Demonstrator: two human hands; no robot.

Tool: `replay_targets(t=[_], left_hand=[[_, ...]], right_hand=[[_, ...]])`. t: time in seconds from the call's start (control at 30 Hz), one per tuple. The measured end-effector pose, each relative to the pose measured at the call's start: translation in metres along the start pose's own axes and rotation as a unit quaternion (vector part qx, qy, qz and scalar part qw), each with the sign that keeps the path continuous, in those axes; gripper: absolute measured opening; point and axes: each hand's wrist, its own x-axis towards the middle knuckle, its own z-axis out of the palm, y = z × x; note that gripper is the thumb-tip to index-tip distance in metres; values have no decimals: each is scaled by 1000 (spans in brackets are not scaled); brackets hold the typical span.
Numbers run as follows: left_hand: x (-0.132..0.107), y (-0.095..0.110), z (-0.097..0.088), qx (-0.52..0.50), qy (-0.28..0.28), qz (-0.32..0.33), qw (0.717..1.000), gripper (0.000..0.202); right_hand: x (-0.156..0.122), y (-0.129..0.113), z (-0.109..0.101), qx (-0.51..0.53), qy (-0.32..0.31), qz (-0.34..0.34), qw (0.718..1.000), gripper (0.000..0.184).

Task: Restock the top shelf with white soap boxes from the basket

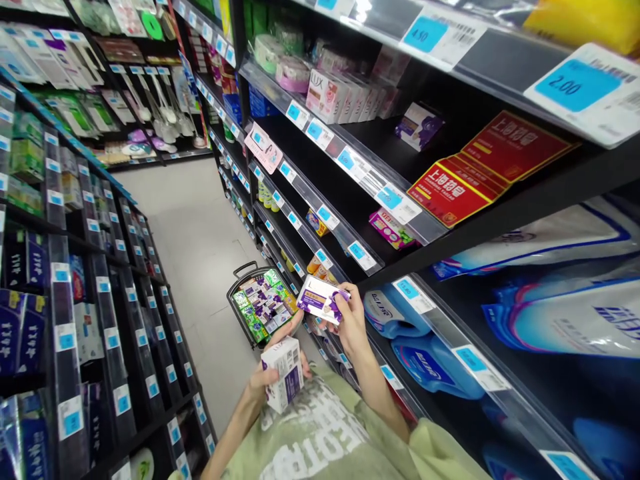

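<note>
Head view: white-and-purple box [320,300] in right hand [351,319], purple-panelled white carton [283,375] in left hand [262,381], each grip snug.

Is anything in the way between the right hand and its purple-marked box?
Nothing visible: the right hand grips the purple-marked box directly, at its right end. The left hand holds another box, lower in view.

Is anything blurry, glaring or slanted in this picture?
In the head view, the glossy yellow package at upper right is blurred; in that head view, white glare spots the clear plastic shelf strip at top; again in the head view, tall black shelves slant strongly.
</note>
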Motion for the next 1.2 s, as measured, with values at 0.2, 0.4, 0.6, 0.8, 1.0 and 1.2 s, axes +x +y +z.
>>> replay_targets(t=[0.2,0.4,0.6,0.8,1.0,1.2], left_hand=[[2,-1,-9,-20,-39,31,999,73],[1,-3,-27,-6,-56,-10,998,81],[-4,-11,-42,-17,-36,-68,997,97],[-4,-12,-50,-32,-44,-59,997,100],[0,-4,-48,-37,-69,-62,995,102],[3,1,-49,-17,-70,-64,995,102]], right_hand=[[2,4,2,-6,-22,-2,1000,49],[1,4,8,-39,-13,-62,997,49],[3,9,-3,-232,-8,-478,847,28],[0,5,-13,-328,17,-575,749,30],[-3,1,14,-121,69,-360,923,37],[1,-7,29,108,26,65,992,52]])
